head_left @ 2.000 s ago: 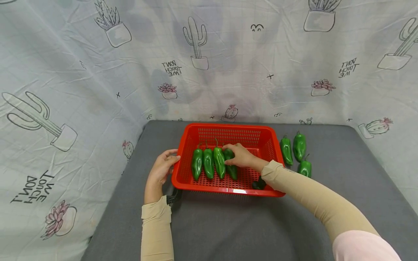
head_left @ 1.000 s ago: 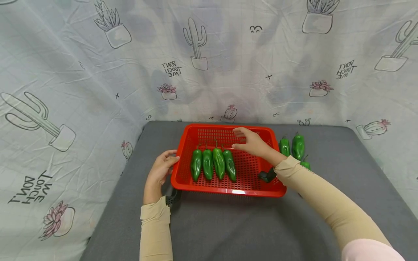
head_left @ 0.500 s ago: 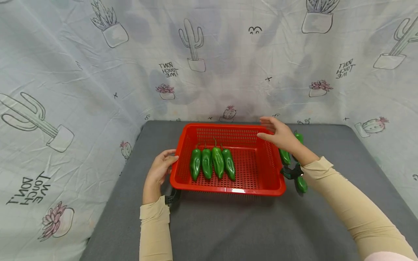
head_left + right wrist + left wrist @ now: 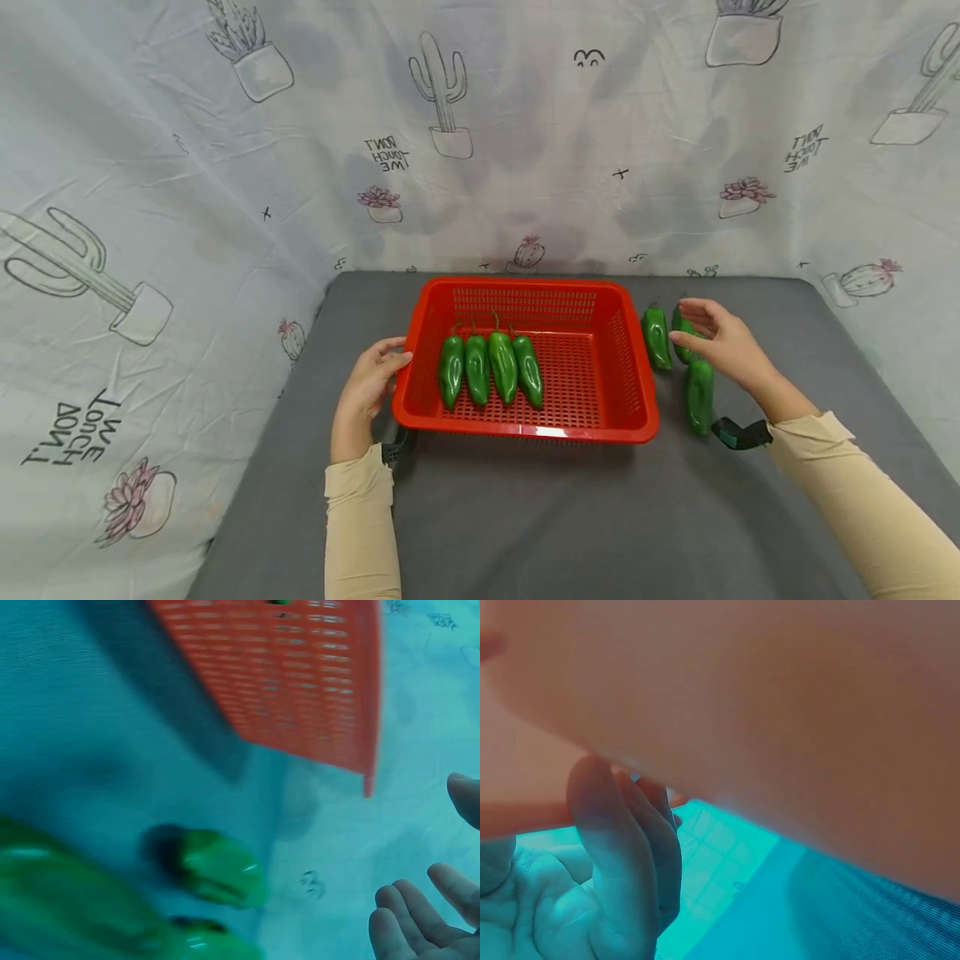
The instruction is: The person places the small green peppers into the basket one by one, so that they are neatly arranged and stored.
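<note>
A red perforated plastic basket (image 4: 525, 431) stands on the grey table. My left hand (image 4: 367, 383) holds its left rim, thumb at the edge and fingers against the outer wall; close up, the left wrist view shows fingers (image 4: 622, 862) touching the basket wall (image 4: 795, 735). Several green chili peppers (image 4: 502, 367) lie side by side in the basket's left half, stems toward the back. Right of the basket, my right hand (image 4: 727, 350) hovers with parted fingers and holds nothing. Below and beside it are three more peppers: one near the basket (image 4: 657, 337), one partly hidden behind the fingers (image 4: 683, 342), one nearer the front (image 4: 700, 396).
A white cloth (image 4: 525, 167) printed with cacti hangs behind and beside the grey table (image 4: 525, 517). Dark straps with cameras sit at both wrists, the right wrist camera (image 4: 741, 433) beside the front pepper.
My right hand let go of the last pepper in the basket's row, lifted away, and moved right, out over the loose peppers. My left hand has stayed on the rim.
</note>
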`<state>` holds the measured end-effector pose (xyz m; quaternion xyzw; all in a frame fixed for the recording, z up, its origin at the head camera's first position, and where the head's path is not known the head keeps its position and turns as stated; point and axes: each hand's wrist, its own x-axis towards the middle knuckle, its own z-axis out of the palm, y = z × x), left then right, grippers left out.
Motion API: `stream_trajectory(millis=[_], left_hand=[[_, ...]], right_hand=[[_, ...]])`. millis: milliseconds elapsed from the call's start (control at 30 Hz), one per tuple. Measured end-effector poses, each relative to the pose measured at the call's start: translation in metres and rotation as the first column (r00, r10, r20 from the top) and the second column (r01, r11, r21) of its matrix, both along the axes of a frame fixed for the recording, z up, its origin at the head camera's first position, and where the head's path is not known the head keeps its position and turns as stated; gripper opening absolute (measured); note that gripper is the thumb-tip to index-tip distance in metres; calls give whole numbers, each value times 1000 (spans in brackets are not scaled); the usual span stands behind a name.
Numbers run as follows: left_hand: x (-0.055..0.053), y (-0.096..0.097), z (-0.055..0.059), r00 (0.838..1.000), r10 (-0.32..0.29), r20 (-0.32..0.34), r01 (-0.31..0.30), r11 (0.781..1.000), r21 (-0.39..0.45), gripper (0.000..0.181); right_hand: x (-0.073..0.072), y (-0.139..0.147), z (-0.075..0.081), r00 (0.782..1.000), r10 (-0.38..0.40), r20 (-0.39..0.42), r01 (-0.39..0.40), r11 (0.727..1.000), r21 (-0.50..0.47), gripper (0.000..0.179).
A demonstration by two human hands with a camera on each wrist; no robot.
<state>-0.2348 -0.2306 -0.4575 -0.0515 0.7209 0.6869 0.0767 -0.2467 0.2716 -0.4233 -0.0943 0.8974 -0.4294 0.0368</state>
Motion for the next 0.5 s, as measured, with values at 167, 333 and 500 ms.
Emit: stream_trajectory(millis=[167,333,500], left_hand=[[-1,2,-2,1000,-7,-4,7,1000,-1,44],[-1,1,-4,1000,-9,-2,9,1000,1,43],[-2,0,-3,1000,2,-9,-2,1000,4,43]], right_hand=[[21,16,-28,999,-36,-12,36,999,18,70],[34,25,-49,995,-78,-57,80,996,39,66],[38,28,-62,990,-120,-79,128,985,112,62]])
